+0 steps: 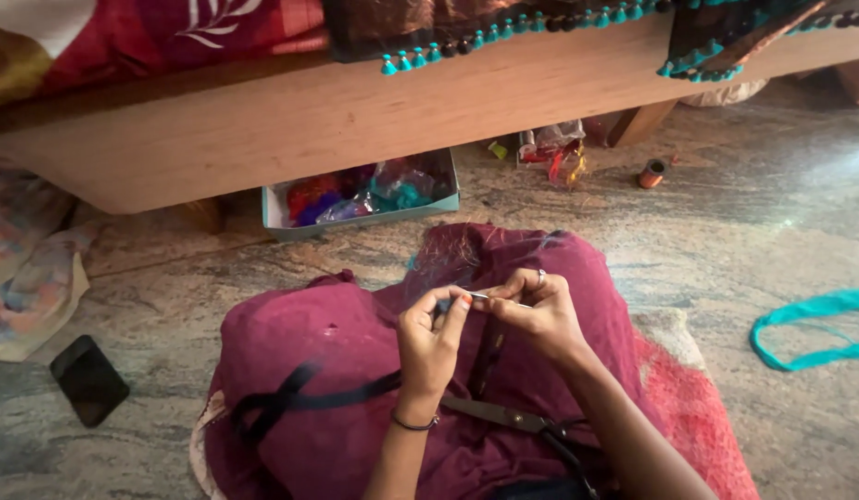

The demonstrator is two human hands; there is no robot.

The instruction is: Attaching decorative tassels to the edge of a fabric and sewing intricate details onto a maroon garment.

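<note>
Fingers (459,310) of both hands pinch a thin needle (485,297), its thread indiscernible.

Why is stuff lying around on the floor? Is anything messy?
A little. A thread spool lies tipped on the stone floor, a teal ribbon is strewn nearby, and a dark phone lies on the floor.

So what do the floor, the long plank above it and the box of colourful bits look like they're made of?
The floor looks like polished stone, grey-green, veined and faintly glossy. The plank seems to be pale wood or a wood laminate, with a smooth matt face and faint grain. The box is probably light blue cardboard or thin plastic; its thin straight walls do not settle which.
</note>
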